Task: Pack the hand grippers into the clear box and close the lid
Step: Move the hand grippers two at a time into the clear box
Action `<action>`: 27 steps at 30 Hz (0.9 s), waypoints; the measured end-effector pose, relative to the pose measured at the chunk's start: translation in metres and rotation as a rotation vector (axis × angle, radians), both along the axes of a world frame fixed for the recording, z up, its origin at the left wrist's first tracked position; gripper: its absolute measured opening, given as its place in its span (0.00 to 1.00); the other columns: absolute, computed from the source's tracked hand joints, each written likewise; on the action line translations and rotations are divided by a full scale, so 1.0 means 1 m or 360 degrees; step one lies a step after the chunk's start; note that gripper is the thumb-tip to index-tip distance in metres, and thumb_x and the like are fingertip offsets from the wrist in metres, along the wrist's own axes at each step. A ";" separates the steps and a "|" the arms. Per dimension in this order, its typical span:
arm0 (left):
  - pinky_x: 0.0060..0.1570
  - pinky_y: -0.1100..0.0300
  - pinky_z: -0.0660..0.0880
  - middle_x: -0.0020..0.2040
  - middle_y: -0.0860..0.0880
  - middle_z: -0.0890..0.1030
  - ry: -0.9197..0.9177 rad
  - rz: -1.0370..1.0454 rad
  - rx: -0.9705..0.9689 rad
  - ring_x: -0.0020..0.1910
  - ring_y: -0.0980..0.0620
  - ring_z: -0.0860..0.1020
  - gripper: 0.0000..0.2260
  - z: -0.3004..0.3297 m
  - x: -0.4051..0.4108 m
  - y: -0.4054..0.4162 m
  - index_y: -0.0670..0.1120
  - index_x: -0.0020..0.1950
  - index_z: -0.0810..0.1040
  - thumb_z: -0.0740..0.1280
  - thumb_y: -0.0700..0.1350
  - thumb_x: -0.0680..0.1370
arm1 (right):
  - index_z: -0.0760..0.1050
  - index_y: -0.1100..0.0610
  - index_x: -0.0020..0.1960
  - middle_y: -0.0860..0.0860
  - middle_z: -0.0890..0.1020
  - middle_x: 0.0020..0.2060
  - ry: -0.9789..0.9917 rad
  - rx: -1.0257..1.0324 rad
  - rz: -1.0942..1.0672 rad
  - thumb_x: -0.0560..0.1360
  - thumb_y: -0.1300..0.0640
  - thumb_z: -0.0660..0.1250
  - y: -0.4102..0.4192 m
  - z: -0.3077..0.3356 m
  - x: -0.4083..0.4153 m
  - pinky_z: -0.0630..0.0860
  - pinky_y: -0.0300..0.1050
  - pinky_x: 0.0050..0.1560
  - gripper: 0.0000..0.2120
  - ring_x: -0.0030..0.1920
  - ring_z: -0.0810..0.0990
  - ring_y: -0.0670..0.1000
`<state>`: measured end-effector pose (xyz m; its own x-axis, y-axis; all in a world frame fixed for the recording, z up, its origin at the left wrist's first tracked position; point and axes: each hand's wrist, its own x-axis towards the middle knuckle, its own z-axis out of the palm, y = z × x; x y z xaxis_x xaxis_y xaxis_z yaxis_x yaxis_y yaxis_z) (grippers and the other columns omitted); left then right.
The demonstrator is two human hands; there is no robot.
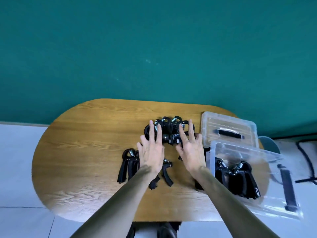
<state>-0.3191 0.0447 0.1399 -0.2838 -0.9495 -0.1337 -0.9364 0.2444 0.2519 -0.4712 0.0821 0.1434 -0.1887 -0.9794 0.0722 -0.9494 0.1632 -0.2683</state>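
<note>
A pile of black hand grippers [169,127] with metal springs lies at the back middle of the oval wooden table [85,152]. My left hand [151,150] and my right hand [191,148] hover over the pile's near side, fingers spread, holding nothing. More black hand grippers [127,166] lie under and left of my left wrist. The clear box [267,200] stands at the table's right edge with several grippers [240,176] inside. Its clear lid [228,128] with a black handle lies flat behind the box.
A teal wall rises behind the table. White floor surrounds it, with black cables [307,162] at the far right. The box overhangs the table's right edge. Bare wood shows on the table's left side.
</note>
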 end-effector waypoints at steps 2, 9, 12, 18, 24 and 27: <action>0.50 0.46 0.70 0.82 0.44 0.35 0.0027 0.0009 -0.0035 0.50 0.43 0.66 0.32 0.008 -0.027 0.011 0.48 0.83 0.42 0.57 0.44 0.84 | 0.58 0.54 0.80 0.58 0.50 0.81 -0.0027 -0.0036 -0.0024 0.76 0.61 0.67 0.011 0.008 -0.024 0.76 0.58 0.47 0.35 0.51 0.66 0.60; 0.51 0.47 0.69 0.83 0.43 0.39 0.0107 0.0018 -0.0107 0.51 0.42 0.68 0.34 0.034 -0.128 0.060 0.48 0.83 0.46 0.62 0.44 0.82 | 0.60 0.56 0.79 0.59 0.50 0.81 -0.0105 -0.0134 -0.0201 0.76 0.62 0.66 0.068 0.035 -0.111 0.73 0.59 0.48 0.33 0.48 0.64 0.59; 0.49 0.49 0.69 0.83 0.43 0.40 0.0107 -0.0103 -0.0098 0.51 0.42 0.68 0.34 0.039 -0.170 0.091 0.47 0.83 0.47 0.63 0.45 0.82 | 0.60 0.55 0.79 0.59 0.51 0.81 -0.0109 -0.0111 -0.0293 0.75 0.61 0.68 0.107 0.036 -0.153 0.73 0.61 0.50 0.34 0.49 0.65 0.60; 0.52 0.46 0.71 0.83 0.41 0.47 0.0077 -0.0246 -0.0054 0.52 0.40 0.69 0.32 0.030 -0.228 0.138 0.47 0.83 0.52 0.63 0.45 0.82 | 0.63 0.56 0.78 0.61 0.55 0.80 -0.0131 -0.0035 -0.0437 0.74 0.61 0.70 0.161 0.023 -0.209 0.74 0.63 0.50 0.35 0.49 0.68 0.63; 0.48 0.48 0.70 0.83 0.42 0.49 0.0005 -0.0347 -0.0003 0.50 0.42 0.70 0.32 0.010 -0.249 0.163 0.48 0.83 0.53 0.64 0.45 0.81 | 0.61 0.54 0.79 0.58 0.53 0.81 -0.0206 0.0097 -0.0503 0.76 0.59 0.68 0.192 -0.001 -0.233 0.74 0.60 0.50 0.33 0.50 0.67 0.62; 0.51 0.48 0.68 0.83 0.43 0.46 -0.0062 -0.0403 0.0086 0.53 0.42 0.69 0.31 -0.005 -0.257 0.169 0.49 0.83 0.51 0.61 0.45 0.82 | 0.61 0.53 0.79 0.57 0.53 0.81 -0.0289 0.0171 -0.0538 0.76 0.59 0.68 0.201 -0.016 -0.241 0.72 0.60 0.53 0.33 0.52 0.68 0.63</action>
